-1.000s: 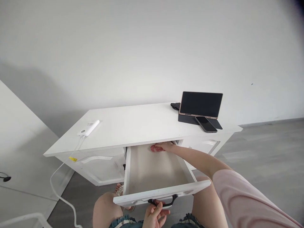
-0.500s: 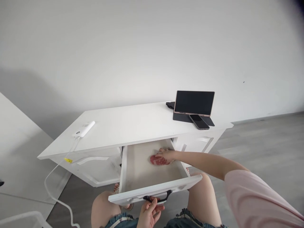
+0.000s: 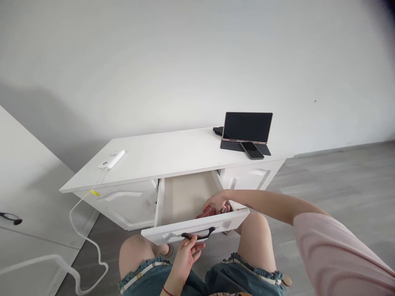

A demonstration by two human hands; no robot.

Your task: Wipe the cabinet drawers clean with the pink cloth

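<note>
Inside the pulled-out white drawer (image 3: 177,197), my right hand (image 3: 217,200) presses a red patterned cloth (image 3: 206,212) against the drawer's floor near its front right corner. The cloth is bunched under the palm, and part of it is hidden by the hand and the drawer front. My left hand (image 3: 186,255) is at the drawer's black handle (image 3: 202,235), with the thumb on the front of it and the fingers curled below.
On the white cabinet top (image 3: 166,152) a tablet (image 3: 247,127) stands on a dark folding cover, with a phone (image 3: 252,150) in front. A black item (image 3: 217,130) lies behind. At left, a white power bank (image 3: 112,159) trails a white cable (image 3: 82,232). My knees flank the drawer.
My right hand has brought the cloth from the drawer's middle right toward its front right corner. My left hand stays at the handle. The camera view has shifted slightly.
</note>
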